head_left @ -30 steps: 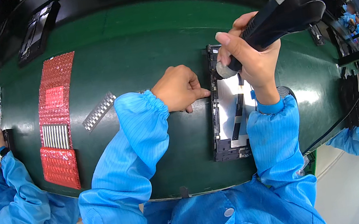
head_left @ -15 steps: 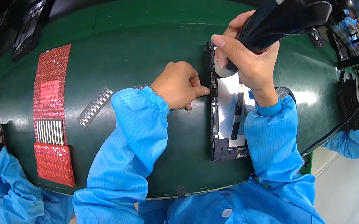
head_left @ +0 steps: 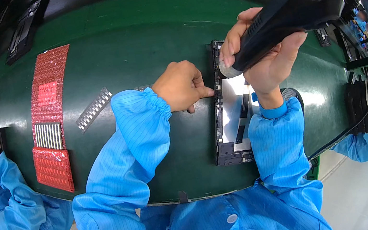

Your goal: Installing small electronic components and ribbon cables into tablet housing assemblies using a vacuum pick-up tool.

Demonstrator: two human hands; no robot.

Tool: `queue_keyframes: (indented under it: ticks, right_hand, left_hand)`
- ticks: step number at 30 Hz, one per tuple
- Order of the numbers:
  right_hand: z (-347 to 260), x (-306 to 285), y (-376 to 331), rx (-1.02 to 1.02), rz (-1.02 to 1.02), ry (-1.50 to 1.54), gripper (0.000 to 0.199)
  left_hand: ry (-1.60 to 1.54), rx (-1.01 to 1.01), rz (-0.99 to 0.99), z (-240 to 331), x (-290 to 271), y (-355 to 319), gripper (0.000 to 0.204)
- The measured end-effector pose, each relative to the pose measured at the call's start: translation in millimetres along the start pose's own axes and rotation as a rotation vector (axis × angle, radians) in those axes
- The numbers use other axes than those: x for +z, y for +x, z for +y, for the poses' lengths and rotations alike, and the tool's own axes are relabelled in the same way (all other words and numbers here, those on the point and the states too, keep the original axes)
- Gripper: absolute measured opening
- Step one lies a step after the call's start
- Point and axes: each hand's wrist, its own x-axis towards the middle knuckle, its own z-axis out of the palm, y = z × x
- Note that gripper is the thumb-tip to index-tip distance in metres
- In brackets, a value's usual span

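Head view, looking down on a green work mat (head_left: 134, 50). An opened flat device (head_left: 231, 121), a dark frame around a bright metal plate, lies lengthwise at about 4 o'clock from the middle of the mat, close to its near edge.

The right hand (head_left: 267, 59) is closed around a black electric screwdriver (head_left: 294, 16), held slanting, its tip down at the far left corner of the device, at roughly 2 o'clock in the picture. The tip itself is hidden behind the fingers, so whether it sits in a screw cannot be told.

The left hand (head_left: 181, 86) is curled into a loose fist holding nothing; its fingertips press against the left edge of the device at 9 o'clock from the driver tip, apparently steadying it.

The step in hand appears to be driving a screw at that corner. The next move probably calls for the driver to stand squarely over the screw while the left hand keeps the frame from sliding.

At 9 o'clock lie red bubble-wrap sheets (head_left: 50, 88) and a grey strip of small parts (head_left: 94, 109). Other people's blue sleeves (head_left: 9, 207) show at both sides.
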Motion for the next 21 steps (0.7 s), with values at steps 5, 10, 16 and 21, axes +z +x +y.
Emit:
queue_keyframes:
  ticks: [5, 10, 16, 21]
  right_hand:
    - [-3, 1, 0, 0.022, -0.020, -0.025, 0.091]
    - [2, -1, -3, 0.020, -0.030, 0.044, 0.091]
    - [0, 0, -4, 0.023, -0.011, 0.005, 0.092]
    - [-12, 1, -6, 0.005, 0.038, 0.029, 0.091]
  left_hand:
    - [-0.013, 0.010, -0.003, -3, 0, 1, 0.027]
    - [-0.001, 0.017, -0.013, -6, 1, 2, 0.027]
    - [0.005, 0.032, -0.017, -7, 2, 2, 0.027]
    - [-0.003, 0.016, -0.012, -10, 2, 2, 0.028]
